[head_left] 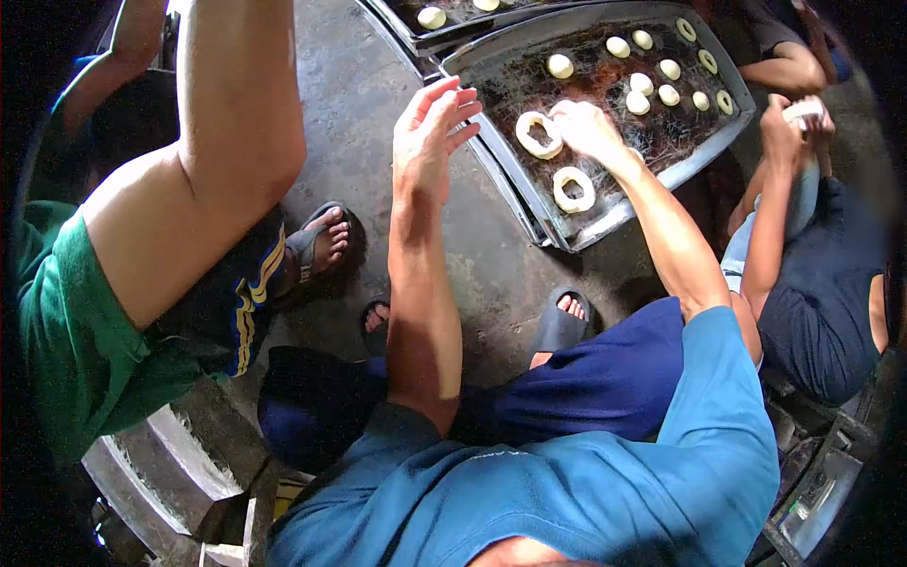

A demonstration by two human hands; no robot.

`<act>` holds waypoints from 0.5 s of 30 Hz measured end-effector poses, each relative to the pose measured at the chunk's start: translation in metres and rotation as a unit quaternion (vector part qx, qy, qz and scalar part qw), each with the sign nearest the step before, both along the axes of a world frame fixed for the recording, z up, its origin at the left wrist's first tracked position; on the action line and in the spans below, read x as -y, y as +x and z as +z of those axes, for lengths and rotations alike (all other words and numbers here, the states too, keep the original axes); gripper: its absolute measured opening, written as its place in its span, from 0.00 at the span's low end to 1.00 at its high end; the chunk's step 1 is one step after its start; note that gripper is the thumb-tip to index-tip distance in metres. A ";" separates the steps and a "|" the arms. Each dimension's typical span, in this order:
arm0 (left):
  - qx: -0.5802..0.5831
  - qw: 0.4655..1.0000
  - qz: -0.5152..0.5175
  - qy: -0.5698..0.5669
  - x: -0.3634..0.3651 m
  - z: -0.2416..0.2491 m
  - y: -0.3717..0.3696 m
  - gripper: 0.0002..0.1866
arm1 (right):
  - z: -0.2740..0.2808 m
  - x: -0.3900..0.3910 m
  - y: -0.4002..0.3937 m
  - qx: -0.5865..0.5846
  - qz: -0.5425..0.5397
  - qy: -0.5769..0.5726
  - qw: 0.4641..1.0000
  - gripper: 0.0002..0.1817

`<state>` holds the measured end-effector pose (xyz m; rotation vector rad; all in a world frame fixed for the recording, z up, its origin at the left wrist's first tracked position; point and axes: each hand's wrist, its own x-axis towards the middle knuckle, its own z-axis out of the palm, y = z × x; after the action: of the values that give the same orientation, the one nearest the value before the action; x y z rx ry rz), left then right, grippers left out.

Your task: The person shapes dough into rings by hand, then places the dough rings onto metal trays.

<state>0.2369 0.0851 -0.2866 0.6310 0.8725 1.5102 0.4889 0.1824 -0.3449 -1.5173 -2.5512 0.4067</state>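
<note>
My left hand (435,132) is raised off the left edge of the tray, fingers spread and nothing in it. Over the tray, my right hand (590,130) has its fingers curled together at the right side of a pale dough ring (538,136); the fingertips overlap the ring and partly hide it. A second dough ring (573,190) lies just below, near the tray's front corner. Round dough balls (559,66) are scattered across the dark, worn metal tray (652,176). Smaller dough rings (708,62) line its far right side.
Another tray (402,28) with dough pieces stands behind. On the right, a person in a dark shirt holds a dough ring (803,113) in their hands. To the left, a person in green shorts (85,331) has a bare arm and sandalled foot (326,236) close by.
</note>
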 end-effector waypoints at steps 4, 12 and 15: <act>-0.001 1.000 -0.012 0.004 -0.014 0.007 0.022 0.17 | -0.001 0.012 0.011 -0.119 0.010 -0.027 0.992 0.14; -0.038 0.998 -0.040 -0.004 -0.027 0.023 0.063 0.15 | 0.041 -0.048 0.075 0.004 -0.186 -0.010 0.982 0.17; -0.044 0.997 -0.058 -0.026 -0.018 0.025 0.086 0.16 | 0.019 -0.032 0.079 -0.070 -0.175 -0.002 0.982 0.20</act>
<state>0.3227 0.1036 -0.2615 0.7020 0.9238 1.3592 0.5682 0.2148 -0.3257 -1.8210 -2.1234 0.4516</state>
